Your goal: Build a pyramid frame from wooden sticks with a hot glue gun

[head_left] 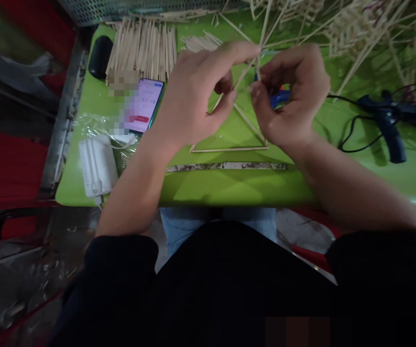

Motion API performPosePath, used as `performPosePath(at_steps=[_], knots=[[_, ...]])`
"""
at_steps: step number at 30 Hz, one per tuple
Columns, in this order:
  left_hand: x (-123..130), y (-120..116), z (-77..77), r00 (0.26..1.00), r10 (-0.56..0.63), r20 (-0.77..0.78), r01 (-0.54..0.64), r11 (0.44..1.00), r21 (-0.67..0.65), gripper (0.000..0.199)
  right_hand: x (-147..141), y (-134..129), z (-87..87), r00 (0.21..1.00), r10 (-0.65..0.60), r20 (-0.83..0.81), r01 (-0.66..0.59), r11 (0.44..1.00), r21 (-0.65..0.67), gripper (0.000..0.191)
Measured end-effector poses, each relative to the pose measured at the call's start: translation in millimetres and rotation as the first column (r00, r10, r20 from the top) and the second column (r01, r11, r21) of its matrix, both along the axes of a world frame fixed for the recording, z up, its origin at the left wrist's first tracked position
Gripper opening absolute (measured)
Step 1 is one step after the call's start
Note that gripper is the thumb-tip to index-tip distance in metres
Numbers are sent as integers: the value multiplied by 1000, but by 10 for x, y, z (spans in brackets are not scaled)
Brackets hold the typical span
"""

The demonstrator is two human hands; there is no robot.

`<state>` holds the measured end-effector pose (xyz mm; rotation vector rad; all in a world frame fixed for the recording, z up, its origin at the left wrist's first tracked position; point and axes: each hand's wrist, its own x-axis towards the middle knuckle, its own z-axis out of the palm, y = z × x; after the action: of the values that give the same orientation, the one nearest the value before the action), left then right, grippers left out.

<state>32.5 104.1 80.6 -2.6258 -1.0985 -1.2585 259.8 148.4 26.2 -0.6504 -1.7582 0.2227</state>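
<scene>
Several thin wooden sticks meet at a joint (261, 48) above the green table. The index fingertip of my left hand (208, 91) touches that joint, and its thumb lies by a slanting stick (244, 74). My right hand (290, 94) pinches a stick just below the joint between thumb and fingers. Under my hands, a triangular stick frame (229, 149) has its base on the table. Behind my right fingers, a blue object (279, 99) is partly hidden.
On the left are a stick pile (142, 48), a phone (148, 106), a white power bank (97, 166) and a black mouse-like object (100, 57). A glue gun (388, 115) with its cord lies right. Stick structures (359, 33) stand at the back right. A flat strip (229, 166) lies near the front edge.
</scene>
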Motion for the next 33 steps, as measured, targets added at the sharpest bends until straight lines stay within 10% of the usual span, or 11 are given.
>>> performPosePath(at_steps=[23,33], knots=[[-67,185,-171,994,-103,27,100,989,112,49,60,-31,17,996,-24,91,36,991,-127,54],[-52,201,-198,996,63,-58,-51,980,193,46,165,26,143,1000,5,-11,-3,989,147,42]])
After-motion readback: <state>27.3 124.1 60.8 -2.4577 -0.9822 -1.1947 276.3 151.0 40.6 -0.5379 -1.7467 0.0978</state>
